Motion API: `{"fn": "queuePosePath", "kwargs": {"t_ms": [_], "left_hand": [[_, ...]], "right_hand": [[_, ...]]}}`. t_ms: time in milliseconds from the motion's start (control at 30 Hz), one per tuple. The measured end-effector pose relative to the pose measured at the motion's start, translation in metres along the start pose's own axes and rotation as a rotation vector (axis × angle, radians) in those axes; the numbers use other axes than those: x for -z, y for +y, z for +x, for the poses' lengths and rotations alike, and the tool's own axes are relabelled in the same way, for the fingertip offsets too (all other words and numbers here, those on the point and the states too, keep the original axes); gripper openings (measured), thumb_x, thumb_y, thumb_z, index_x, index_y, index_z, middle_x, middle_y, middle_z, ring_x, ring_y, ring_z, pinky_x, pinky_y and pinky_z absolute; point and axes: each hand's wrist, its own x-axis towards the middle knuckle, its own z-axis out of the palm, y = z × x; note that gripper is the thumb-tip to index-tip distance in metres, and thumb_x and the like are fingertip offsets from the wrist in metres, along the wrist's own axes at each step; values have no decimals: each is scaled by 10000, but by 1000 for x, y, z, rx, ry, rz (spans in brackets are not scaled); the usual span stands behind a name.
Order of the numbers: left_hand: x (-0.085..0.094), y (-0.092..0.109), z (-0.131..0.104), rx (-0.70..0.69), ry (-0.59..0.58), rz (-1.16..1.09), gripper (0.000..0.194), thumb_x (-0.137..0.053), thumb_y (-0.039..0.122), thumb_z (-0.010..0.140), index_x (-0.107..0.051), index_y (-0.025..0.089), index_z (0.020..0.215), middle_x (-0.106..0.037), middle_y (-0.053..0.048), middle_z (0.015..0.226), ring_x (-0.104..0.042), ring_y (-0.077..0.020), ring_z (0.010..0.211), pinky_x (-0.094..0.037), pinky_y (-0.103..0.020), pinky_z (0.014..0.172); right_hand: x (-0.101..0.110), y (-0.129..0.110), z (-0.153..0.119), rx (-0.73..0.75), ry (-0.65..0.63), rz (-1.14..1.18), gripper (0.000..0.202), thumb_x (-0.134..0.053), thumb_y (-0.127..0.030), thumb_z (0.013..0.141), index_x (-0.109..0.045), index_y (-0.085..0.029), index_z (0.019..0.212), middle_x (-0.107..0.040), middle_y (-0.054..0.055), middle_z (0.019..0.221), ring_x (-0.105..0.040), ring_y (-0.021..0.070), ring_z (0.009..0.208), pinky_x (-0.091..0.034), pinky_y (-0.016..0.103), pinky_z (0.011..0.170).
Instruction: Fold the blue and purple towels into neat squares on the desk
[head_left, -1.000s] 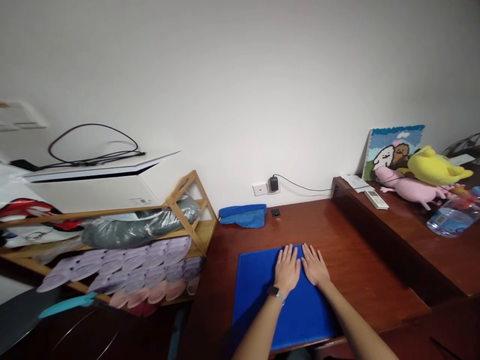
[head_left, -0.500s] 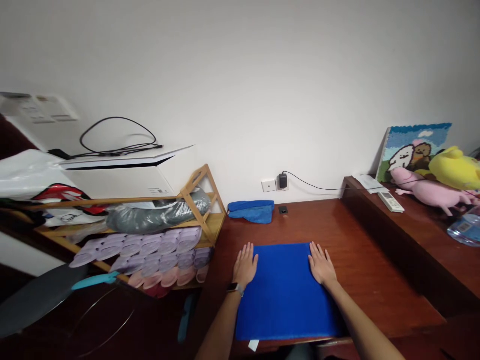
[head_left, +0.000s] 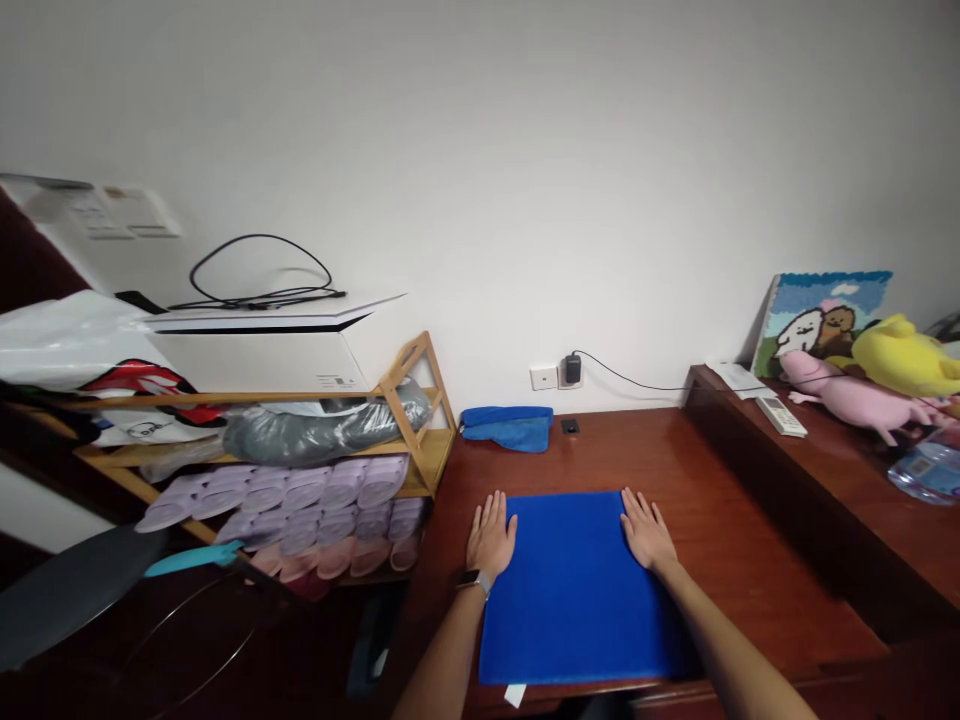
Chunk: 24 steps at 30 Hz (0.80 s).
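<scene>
Against a plain pale wall stands a glossy reddish-brown wooden desk (head_left: pixel 735 570), with a flat square bright-blue cloth (head_left: pixel 574 590) spread at its front edge, a small white tag (head_left: pixel 515 694) poking out below the cloth's near-left corner. The left hand (head_left: pixel 491 537), with a dark-faced watch (head_left: pixel 474 579) at its wrist, lies palm down at the cloth's far-left corner, fingers together and thumb apart. The right hand (head_left: pixel 648 530) lies palm down at the far-right corner, its fingers slightly spread. Near the desk's far-left corner sits a folded fuzzy blue cloth bundle (head_left: pixel 510 428), just beside a small black square socket (head_left: pixel 571 426) by the back edge.
</scene>
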Motion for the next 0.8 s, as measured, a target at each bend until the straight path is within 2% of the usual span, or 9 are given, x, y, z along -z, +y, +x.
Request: {"fn": "queuePosePath", "kwargs": {"t_ms": [133,233,300,433,500,567,600,667,800], "left_hand": [[8,-3,-1,-16,4,20,632,-258,406,1070,-274,170,1657,-368,-91,1680,-303,-252,1572,-216,-484,1298],[17,15,2,-92,49,23,619,-244,348,1070,-279,143,1653,-375,-105,1676,-288,-251,1578,-184,-484,1309],[18,50,6,-179,68,-12,612,-221,337,1077,-258,152,1659,-381,-100,1676,-279,-247,1581,-180,-488,1311],[1,161,9,-407,-11,-162,628,-206,419,1090,-206,181,1671,-345,-82,1695,-260,-241,1587,-223,-494,1302],[-12,209,8,-437,-94,-228,645,-177,444,1089,-192,173,1673,-323,-94,1702,-251,-239,1590,-234,-487,1300],[-23,235,7,-414,-147,-262,669,-157,474,1086,-204,152,1670,-327,-106,1700,-238,-235,1593,-216,-476,1308],[-26,236,6,-402,-158,-268,681,-156,493,1084,-220,148,1667,-327,-106,1700,-230,-232,1596,-203,-469,1312],[-27,217,5,-380,-150,-252,699,-170,535,1078,-249,158,1662,-312,-95,1707,-216,-227,1600,-185,-458,1317],[-11,121,4,-194,-91,-118,712,-214,565,1070,-247,174,1664,-327,-113,1698,-255,-263,1588,-226,-500,1297]], "right_hand": [[-4,-1,-1,-6,29,5,646,-137,-399,1064,-210,-190,1671,-222,-1,1726,-165,217,1605,-143,471,1304],[-6,-1,0,-3,35,18,647,-151,-397,1061,-213,-186,1669,-226,0,1725,-173,221,1604,-136,474,1304],[-8,0,2,3,42,30,643,-157,-399,1062,-201,-201,1672,-224,1,1726,-172,222,1604,-134,477,1303],[-13,5,3,22,45,28,639,-169,-390,1059,-193,-213,1672,-218,9,1728,-159,231,1607,-132,489,1301],[-16,8,2,47,29,4,640,-217,-360,1044,-221,-218,1668,-203,8,1731,-144,243,1610,-135,494,1299],[-18,10,2,70,23,-19,642,-243,-335,1031,-245,-227,1664,-187,-2,1734,-127,247,1612,-134,492,1299],[-18,10,2,71,26,-22,640,-236,-334,1033,-247,-228,1663,-184,-6,1735,-124,247,1613,-132,490,1299],[-19,10,3,47,36,-9,635,-193,-352,1047,-231,-220,1667,-194,-7,1733,-136,243,1611,-131,489,1300],[-20,7,3,4,54,28,649,-145,-407,1061,-204,-201,1673,-227,4,1725,-165,233,1606,-126,482,1303]]}}
